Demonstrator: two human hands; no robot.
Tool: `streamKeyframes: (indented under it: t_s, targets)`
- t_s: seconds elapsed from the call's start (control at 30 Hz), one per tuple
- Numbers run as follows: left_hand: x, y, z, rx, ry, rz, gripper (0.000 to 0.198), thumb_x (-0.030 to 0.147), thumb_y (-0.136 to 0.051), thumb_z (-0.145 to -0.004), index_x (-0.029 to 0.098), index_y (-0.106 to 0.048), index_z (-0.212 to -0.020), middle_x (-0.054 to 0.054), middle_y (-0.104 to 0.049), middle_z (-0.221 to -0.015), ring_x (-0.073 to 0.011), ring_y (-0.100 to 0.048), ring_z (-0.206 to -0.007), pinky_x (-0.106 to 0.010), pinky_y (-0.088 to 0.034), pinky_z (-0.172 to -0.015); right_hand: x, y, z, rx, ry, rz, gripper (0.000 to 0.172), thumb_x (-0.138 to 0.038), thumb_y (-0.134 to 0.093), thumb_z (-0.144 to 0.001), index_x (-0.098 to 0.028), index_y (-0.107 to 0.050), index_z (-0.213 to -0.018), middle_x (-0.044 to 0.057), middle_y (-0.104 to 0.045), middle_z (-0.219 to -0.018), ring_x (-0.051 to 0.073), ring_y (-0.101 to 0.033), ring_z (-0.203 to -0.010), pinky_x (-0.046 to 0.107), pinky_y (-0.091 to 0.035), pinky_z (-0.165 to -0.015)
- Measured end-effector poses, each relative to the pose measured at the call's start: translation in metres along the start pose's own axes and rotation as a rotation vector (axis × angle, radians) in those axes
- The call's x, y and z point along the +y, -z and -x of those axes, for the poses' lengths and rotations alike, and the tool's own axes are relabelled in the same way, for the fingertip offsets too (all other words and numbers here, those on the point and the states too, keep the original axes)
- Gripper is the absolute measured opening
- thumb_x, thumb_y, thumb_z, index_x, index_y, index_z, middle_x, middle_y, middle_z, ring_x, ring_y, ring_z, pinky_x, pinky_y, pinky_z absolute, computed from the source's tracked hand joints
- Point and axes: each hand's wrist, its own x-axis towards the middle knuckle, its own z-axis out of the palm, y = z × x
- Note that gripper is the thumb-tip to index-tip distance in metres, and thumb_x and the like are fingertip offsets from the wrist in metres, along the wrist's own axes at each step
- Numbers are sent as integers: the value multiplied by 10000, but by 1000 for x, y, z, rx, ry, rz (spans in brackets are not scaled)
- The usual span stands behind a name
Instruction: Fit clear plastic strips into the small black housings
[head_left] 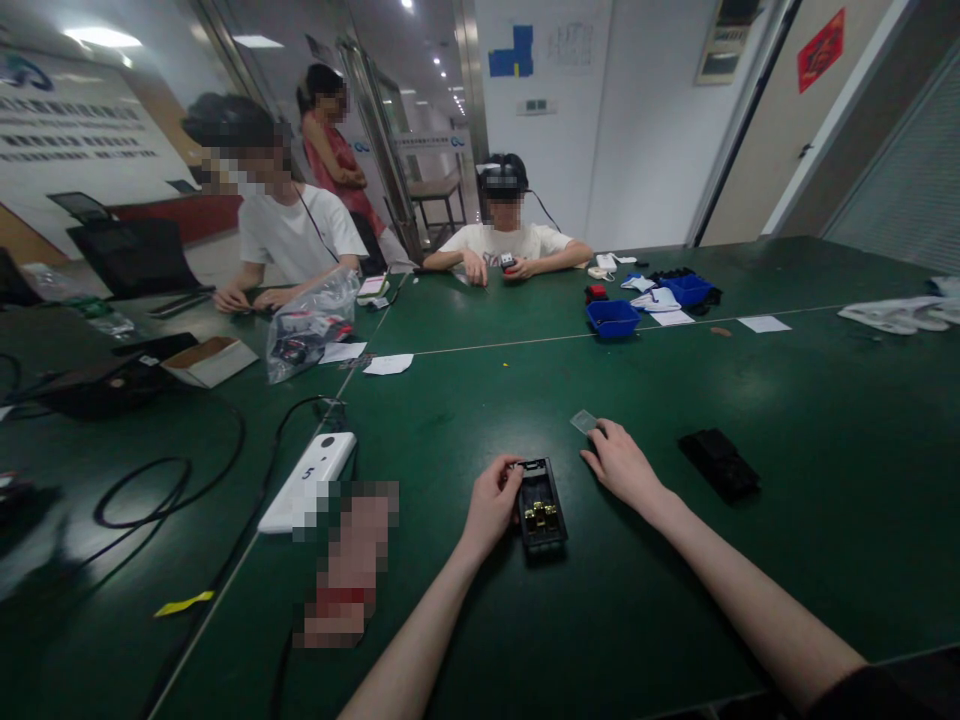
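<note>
My left hand (pixel 493 500) grips the left side of a black rectangular plastic casing (pixel 556 490). The casing's open side faces up, and brass-coloured metal parts show inside it. Over to the right, my right hand (pixel 624 462) rests low at the table, its fingertips at the edge of a small clear plastic piece (pixel 582 421). Its thumb is spread away from the piece. A black pouch-like object (pixel 720 464) lies to the right of my right forearm.
A white power strip (pixel 311 482) and a blurred flat object (pixel 356 560) lie left of my left arm. Black cables (pixel 176 462) loop at the far left. A blue tray (pixel 613 318) and papers (pixel 388 364) lie farther back. Two people sit across the green table (pixel 465 415); another stands behind.
</note>
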Motion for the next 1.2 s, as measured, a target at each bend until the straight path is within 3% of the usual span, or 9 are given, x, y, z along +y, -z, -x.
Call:
streamKeyframes:
  t_s: [0.27, 0.47, 0.6, 0.73, 0.8, 0.9, 1.03, 1.2]
  targets:
    - [-3, 1, -1, -24, -12, 2, 263, 377, -477, -824, 152, -559, -933, 45, -513, -597, -71, -459, -373, -178, -360, -353, -26, 8, 2, -137, 100, -65, 252, -181, -418, -858, -128, -547, -1068, 148, -623, -1058, 247, -565, -966, 357, -446, -820]
    - [-2, 0, -1, -24, -16, -1, 253, 366, -472, -825, 150, -554, -926, 49, -501, -584, -72, -455, -376, -177, -363, -356, -26, 24, 1, -251, -41, -105, 444, -167, -435, -819, -113, -451, -1259, 135, -680, -890, 229, -631, -786, 309, -458, -677]
    - [1, 0, 0, -24, -11, -19, 256, 361, -464, -824, 146, -553, -931, 44, -502, -591, -76, -451, -379, -181, -360, -354, -19, 29, -2, -234, -72, -412, 463, -154, -429, -802, -131, -475, -1262, 61, -682, -748, 172, -632, -673, 280, -470, -641]
    - [0, -1, 0, -7, -27, -46, 262, 359, -463, -820, 144, -564, -932, 43, -494, -583, -81, -447, -397, -180, -340, -366, -20, 30, -6, -236, -241, -974, 401, -166, -439, -768, -156, -499, -1164, 7, -665, -690, 128, -607, -529, 260, -481, -521]
    - [-1, -1, -1, 5, -35, -56, 265, 356, -464, -817, 140, -571, -926, 39, -498, -581, -86, -448, -414, -182, -336, -379, -26, 31, -6, -240, -305, -1288, 363, -204, -490, -755, -182, -458, -1116, -5, -665, -722, 128, -625, -545, 252, -486, -496]
    - [-3, -2, -2, 13, -41, -66, 269, 356, -468, -813, 137, -577, -925, 36, -508, -580, -90, -448, -423, -190, -340, -402, -40, 32, -2, -266, -268, -1595, 431, -210, -615, -691, -212, -403, -1065, -11, -665, -780, 131, -651, -609, 260, -510, -550]
    - [-3, -2, -3, 17, -63, -72, 264, 364, -478, -809, 141, -574, -913, 31, -526, -583, -100, -467, -445, -199, -356, -435, -60, 29, 5, -321, -176, -1681, 536, -161, -651, -664, -235, -381, -1121, -23, -639, -821, 128, -665, -671, 278, -524, -637]
    - [0, -1, -1, -4, -76, -55, 243, 353, -469, -814, 144, -563, -895, 25, -531, -597, -106, -486, -474, -194, -367, -439, -69, 22, 7, -373, -140, -1623, 466, -160, -631, -685, -233, -422, -1096, -34, -603, -796, 118, -655, -667, 282, -526, -658]
